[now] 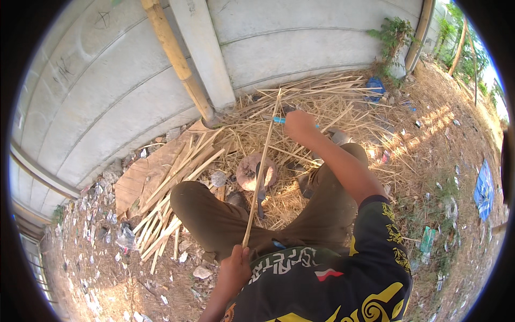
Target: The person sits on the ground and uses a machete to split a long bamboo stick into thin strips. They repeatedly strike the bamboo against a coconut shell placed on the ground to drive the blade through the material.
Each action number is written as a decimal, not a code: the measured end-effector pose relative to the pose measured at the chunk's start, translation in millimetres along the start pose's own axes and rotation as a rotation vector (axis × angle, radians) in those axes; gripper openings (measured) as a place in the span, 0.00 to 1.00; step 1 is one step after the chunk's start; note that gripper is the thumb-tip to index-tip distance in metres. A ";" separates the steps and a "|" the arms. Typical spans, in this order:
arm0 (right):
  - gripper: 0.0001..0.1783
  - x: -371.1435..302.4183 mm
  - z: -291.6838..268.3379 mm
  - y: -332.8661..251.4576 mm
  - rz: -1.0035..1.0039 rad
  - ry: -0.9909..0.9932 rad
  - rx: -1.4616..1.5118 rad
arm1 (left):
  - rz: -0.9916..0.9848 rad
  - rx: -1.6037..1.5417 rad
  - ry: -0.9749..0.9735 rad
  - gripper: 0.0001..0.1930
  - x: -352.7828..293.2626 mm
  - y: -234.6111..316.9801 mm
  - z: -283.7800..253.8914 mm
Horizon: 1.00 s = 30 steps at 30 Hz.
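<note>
Nearest the body, one left hand (234, 268) is closed around the lower end of one long, thin, pale strip (265, 155), which slants up and away over the lap. Two bent legs in brown trousers (214, 220) spread to either side. Between them lies one dark-bladed knife (260, 199), its upper part over one round, pinkish block (245, 173). One clear, round container (218, 178) sits just left of the block.

Farther out, one right hand (301, 127) is closed on one tool with a bright blue handle (279, 120), at the strip's upper part; whether tool and strip touch cannot be told. To the left, a stack of cut strips (160, 228), too overlapped to count, lies partly over brown cardboard (138, 177). Beyond the hands spreads a heap of loose slivers and strips (332, 102), also uncountable, with one blue plastic piece (375, 89) at its right end. Farthest stand one bamboo pole (174, 56), one concrete post (203, 51) and a grey panel wall (306, 48).
</note>
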State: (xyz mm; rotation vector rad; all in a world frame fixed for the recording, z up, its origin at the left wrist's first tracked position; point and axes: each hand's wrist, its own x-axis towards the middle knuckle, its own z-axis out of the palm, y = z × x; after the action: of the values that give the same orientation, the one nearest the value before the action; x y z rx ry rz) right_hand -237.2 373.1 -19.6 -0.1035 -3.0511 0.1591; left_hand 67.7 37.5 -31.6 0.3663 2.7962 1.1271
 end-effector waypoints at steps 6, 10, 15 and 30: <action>0.08 -35.2 -15.2 -22.7 -0.143 -0.073 0.027 | -0.006 -0.031 0.016 0.12 -1.4 1.0 -0.3; 0.06 -33.0 -8.2 -14.2 -0.202 -0.006 0.017 | 0.048 -0.010 0.017 0.12 -3.5 -0.9 0.4; 0.05 7.1 0.8 13.5 0.003 -0.004 -0.082 | 0.018 0.037 -0.002 0.11 -6.6 -0.4 -1.0; 0.13 -26.7 -12.0 -15.1 -0.065 0.024 0.228 | -0.506 -0.745 -0.240 0.17 -8.5 11.3 -33.8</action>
State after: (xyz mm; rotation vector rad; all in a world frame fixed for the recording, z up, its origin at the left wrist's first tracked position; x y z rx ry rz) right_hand -210.6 357.5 -8.3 0.0091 -2.9823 0.4943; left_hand 71.7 20.5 0.6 -0.2479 1.9015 1.6959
